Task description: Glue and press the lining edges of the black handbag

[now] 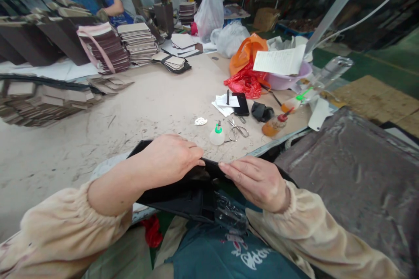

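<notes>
A black, flexible piece (183,200) lies across my lap at the table's near edge, its long upper rim facing up. My left hand (173,157) is closed on that rim, fingers pressed together near its middle. Just to the right, my right hand (258,178) pinches the same rim between thumb and fingers. A short stretch of rim shows between the two hands. Beyond them on the table stand a small white bottle with a green cap (217,135) and metal scissors (238,130).
Stacks of dark and pale pieces (104,48) line the back left. A phone (241,104), a black pouch (262,112), amber bottles (274,125) and plastic bags (245,65) sit right of centre. A covered grey stack (353,183) stands at right. Another person's arm (113,8) shows behind.
</notes>
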`<state>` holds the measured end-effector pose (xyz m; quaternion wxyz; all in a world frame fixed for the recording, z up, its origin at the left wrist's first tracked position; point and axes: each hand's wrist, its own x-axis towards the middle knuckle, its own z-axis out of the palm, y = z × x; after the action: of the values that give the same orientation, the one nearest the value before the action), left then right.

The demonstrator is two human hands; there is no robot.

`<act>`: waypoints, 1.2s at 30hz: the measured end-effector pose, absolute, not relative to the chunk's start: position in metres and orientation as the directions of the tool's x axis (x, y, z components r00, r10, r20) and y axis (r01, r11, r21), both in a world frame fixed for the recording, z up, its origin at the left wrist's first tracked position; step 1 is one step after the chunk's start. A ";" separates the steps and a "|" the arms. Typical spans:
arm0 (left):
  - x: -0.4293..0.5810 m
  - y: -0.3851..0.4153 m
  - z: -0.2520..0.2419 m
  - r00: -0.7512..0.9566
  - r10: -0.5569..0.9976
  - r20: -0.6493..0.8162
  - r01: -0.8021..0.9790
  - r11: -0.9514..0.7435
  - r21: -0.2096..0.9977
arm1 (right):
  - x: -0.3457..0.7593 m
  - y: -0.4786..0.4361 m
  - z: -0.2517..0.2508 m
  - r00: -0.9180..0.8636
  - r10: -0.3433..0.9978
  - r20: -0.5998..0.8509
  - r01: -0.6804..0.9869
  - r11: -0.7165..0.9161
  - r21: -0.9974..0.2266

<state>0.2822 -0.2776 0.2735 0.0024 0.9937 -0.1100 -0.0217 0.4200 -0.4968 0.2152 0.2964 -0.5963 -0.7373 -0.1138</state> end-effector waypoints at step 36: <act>0.280 -0.277 0.272 0.963 -0.267 -0.029 -0.267 -0.964 0.014 | 0.425 -0.500 0.231 -0.175 0.812 0.556 0.926 0.328 -0.187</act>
<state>0.2802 -0.2766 0.2721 0.0048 0.9908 -0.1347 -0.0153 0.4248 -0.5003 0.2309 0.2928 -0.5714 -0.7605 -0.0968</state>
